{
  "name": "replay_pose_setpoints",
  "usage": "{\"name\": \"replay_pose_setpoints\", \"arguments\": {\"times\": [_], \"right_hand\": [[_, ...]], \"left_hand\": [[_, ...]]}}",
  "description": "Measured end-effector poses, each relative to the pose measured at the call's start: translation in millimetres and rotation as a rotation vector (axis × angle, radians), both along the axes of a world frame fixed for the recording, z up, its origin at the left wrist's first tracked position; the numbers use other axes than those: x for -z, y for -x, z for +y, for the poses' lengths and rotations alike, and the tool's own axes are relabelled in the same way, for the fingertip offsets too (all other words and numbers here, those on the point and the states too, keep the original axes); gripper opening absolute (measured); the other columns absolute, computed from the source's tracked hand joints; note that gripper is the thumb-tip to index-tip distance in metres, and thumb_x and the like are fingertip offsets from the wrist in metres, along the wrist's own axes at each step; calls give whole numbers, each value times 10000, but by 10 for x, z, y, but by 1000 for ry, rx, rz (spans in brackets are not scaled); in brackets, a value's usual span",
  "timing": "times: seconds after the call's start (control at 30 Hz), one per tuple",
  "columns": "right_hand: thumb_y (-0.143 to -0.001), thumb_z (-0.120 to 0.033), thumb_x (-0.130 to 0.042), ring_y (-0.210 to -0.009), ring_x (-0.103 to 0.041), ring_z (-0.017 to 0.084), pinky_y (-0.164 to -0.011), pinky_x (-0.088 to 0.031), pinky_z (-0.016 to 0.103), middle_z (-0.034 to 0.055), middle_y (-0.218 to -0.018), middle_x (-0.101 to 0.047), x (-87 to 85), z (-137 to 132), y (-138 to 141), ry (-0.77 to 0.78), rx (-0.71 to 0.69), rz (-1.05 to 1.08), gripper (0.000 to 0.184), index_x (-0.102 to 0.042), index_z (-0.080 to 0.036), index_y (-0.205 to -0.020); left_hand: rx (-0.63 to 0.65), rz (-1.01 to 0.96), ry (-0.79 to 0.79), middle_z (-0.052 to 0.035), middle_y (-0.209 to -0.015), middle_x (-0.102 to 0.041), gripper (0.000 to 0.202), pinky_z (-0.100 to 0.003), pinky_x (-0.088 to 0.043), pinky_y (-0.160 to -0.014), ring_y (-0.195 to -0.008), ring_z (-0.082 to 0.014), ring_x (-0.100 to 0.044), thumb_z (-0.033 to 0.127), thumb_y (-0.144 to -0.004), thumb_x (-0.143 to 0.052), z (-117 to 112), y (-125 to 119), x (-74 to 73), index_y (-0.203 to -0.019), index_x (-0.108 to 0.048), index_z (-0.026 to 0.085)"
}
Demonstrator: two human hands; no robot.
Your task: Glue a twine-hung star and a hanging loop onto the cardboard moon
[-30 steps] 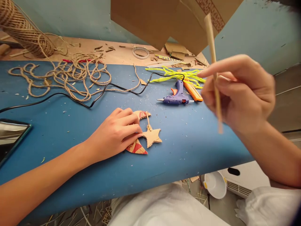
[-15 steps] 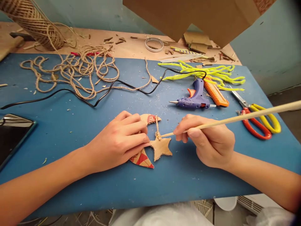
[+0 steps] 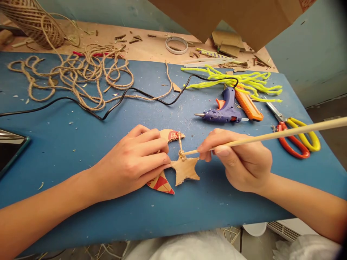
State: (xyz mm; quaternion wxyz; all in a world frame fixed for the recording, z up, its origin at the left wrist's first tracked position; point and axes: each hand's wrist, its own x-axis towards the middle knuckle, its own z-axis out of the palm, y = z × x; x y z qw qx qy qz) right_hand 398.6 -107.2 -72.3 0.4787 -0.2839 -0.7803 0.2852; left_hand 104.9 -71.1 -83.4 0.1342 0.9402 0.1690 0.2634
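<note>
tan star (image 3: 186, 170), red-and-tan crescent (image 3: 163, 185), pale stick (image 3: 271, 136)

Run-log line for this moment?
left hand: on crescent | right hand: holds stick, tip at top of star | glue gun: beyond hands

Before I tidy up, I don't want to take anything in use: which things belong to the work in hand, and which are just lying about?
In use: stick, in the right hand; star; moon, partly under the left hand; short cord between star and moon.

Apparently just lying about: glue gun; scissors; phone; tangled string; roll of tape.
</note>
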Motion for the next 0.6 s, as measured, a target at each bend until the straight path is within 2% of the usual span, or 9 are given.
{"name": "replay_pose_setpoints", "arguments": {"times": [0.1,0.23,0.4,0.6], "right_hand": [[-1207,-204,-630,-654,-704,142,-594,-597,303,33,-883,-805,26,-22,-6,17,96,77,224,-848,-225,-1160],[-1222,-242,-633,-652,-707,139,-570,-573,301,35,-903,-814,41,-16,-5,61,168,142,250,-859,-233,-1116],[-1231,-276,-621,-661,-718,123,-575,-588,273,20,-883,-811,-2,-1,7,114,103,58,261,-849,-243,-1108],[-1214,-206,-603,-720,-736,129,-646,-623,270,22,-931,-828,11,22,5,84,9,-8,293,-820,-247,-1021]], "left_hand": [[9,-7,-4,-23,-980,-745,203,-397,-434,-922,-1022,-201,-657,124,-1198,-632,3,-2,0,-1039,-730,205],[31,-8,-3,-22,-986,-748,178,-402,-433,-941,-1070,-206,-671,126,-1195,-653,16,-2,11,-1043,-707,202],[42,-19,-10,-32,-994,-765,192,-406,-434,-934,-1069,-210,-688,123,-1191,-645,23,-2,18,-1020,-689,198],[31,-11,-8,-27,-970,-763,221,-402,-442,-940,-1047,-202,-703,120,-1186,-646,19,2,6,-983,-682,198]]}}
